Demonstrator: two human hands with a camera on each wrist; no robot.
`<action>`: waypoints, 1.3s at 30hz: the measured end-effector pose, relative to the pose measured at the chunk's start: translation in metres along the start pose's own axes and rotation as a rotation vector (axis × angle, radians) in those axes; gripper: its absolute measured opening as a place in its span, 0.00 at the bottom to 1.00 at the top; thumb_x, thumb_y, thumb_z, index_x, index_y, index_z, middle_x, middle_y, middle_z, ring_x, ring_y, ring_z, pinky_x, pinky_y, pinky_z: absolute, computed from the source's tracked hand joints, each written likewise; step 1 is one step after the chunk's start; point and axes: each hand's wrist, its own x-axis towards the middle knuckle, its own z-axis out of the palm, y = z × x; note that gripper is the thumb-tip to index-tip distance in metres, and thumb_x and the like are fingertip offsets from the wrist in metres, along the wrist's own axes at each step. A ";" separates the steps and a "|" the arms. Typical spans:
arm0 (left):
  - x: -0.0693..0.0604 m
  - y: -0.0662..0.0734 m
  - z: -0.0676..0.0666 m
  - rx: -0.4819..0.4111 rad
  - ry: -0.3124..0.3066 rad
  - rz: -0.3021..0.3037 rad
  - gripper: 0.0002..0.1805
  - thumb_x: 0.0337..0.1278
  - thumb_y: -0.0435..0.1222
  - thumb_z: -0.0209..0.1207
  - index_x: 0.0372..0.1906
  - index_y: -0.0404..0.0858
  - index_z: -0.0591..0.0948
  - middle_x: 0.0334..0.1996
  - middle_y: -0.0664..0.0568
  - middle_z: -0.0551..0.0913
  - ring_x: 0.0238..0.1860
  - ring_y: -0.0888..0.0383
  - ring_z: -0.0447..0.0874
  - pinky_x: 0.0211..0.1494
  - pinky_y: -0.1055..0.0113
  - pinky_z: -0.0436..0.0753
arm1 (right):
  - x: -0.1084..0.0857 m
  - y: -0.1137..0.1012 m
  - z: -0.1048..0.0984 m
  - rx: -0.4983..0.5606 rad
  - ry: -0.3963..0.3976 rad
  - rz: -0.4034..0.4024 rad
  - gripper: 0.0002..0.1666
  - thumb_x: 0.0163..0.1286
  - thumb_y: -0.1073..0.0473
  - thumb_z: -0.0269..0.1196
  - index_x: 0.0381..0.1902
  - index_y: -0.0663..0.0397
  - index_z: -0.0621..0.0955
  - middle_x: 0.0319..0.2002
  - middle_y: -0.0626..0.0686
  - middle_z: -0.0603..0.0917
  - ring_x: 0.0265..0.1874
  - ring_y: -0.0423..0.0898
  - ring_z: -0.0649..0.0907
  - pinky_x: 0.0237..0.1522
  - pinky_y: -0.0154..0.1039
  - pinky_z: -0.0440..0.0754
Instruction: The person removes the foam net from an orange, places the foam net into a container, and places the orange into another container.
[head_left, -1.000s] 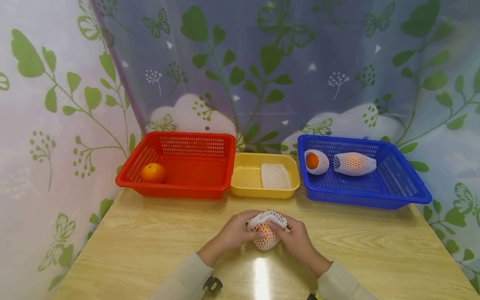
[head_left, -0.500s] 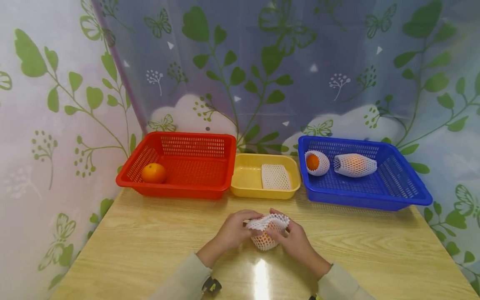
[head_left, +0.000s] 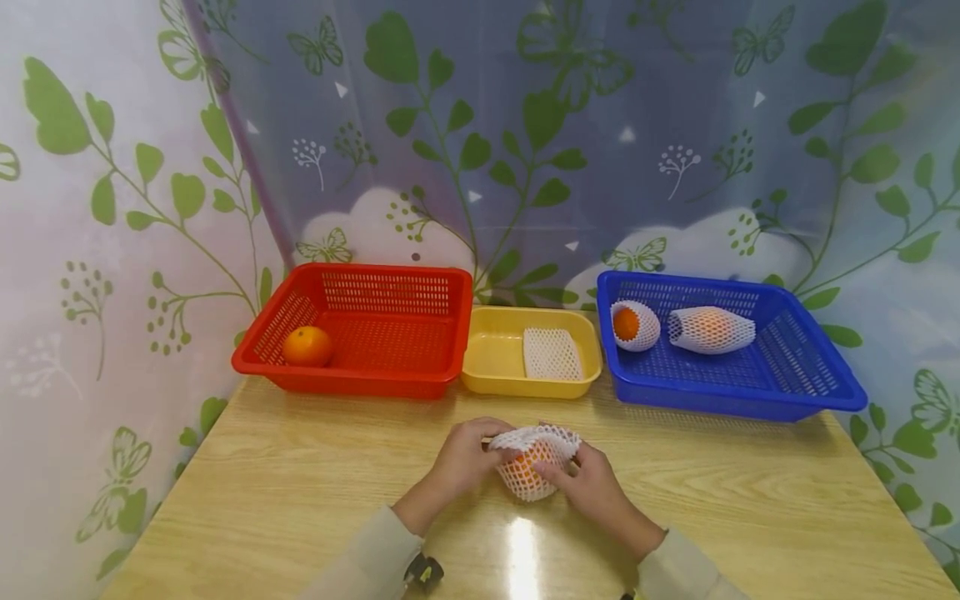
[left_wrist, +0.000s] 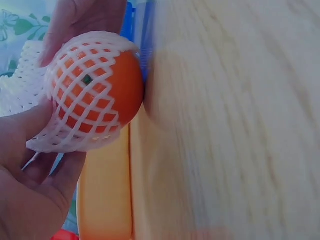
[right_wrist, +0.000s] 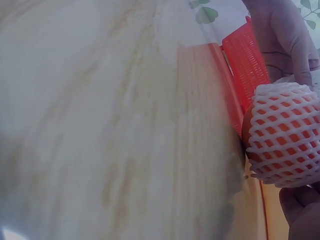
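Note:
In the head view, an orange (head_left: 534, 457) stands on the table inside a white foam fruit net (head_left: 531, 483), between both hands. My left hand (head_left: 459, 460) pinches the net's upper rim on the left. My right hand (head_left: 597, 485) holds the net's right side, thumb across the front. In the left wrist view, the lower end of the orange (left_wrist: 131, 87) is bare of the net (left_wrist: 82, 105) and meets the tabletop. The net's loose upper part spreads beyond the fruit there. The right wrist view shows the net (right_wrist: 285, 135) covering most of the orange.
A red basket (head_left: 360, 385) at the back left holds a bare orange (head_left: 307, 346). The yellow tray (head_left: 487, 385) in the middle holds a flat foam net (head_left: 551, 354). In the blue basket (head_left: 720, 400) at right lie two netted fruits, one an orange (head_left: 626, 323).
The net's rim has been pulled wider and leans outward at the top. My left thumb has shifted up to the rim, while the orange stays in about the same place.

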 end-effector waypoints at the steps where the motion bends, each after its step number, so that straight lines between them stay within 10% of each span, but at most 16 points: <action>1: 0.000 0.000 0.000 -0.003 -0.011 -0.002 0.11 0.52 0.33 0.69 0.42 0.38 0.87 0.44 0.52 0.86 0.47 0.55 0.83 0.47 0.67 0.83 | 0.000 -0.001 0.000 -0.002 0.004 0.006 0.28 0.62 0.59 0.69 0.59 0.62 0.77 0.54 0.56 0.82 0.58 0.51 0.78 0.61 0.46 0.74; 14: -0.001 -0.004 -0.004 -0.055 -0.165 0.062 0.26 0.55 0.40 0.68 0.56 0.32 0.79 0.53 0.44 0.82 0.51 0.51 0.82 0.49 0.66 0.83 | 0.000 0.000 -0.001 -0.001 0.038 -0.075 0.18 0.61 0.59 0.70 0.47 0.62 0.84 0.44 0.54 0.87 0.47 0.44 0.84 0.51 0.37 0.81; 31: -0.001 -0.002 0.000 -0.017 -0.166 0.051 0.27 0.58 0.40 0.66 0.61 0.35 0.77 0.60 0.45 0.78 0.60 0.50 0.76 0.55 0.62 0.81 | -0.002 -0.040 -0.003 0.017 0.116 -0.113 0.14 0.60 0.70 0.68 0.44 0.71 0.84 0.43 0.62 0.86 0.42 0.38 0.84 0.44 0.34 0.83; 39: 0.001 -0.002 0.004 0.007 -0.072 0.058 0.20 0.54 0.34 0.68 0.53 0.36 0.83 0.55 0.47 0.82 0.57 0.50 0.79 0.53 0.63 0.82 | 0.002 -0.022 -0.002 0.005 0.130 -0.123 0.16 0.61 0.66 0.68 0.47 0.66 0.84 0.43 0.57 0.87 0.44 0.38 0.84 0.46 0.34 0.82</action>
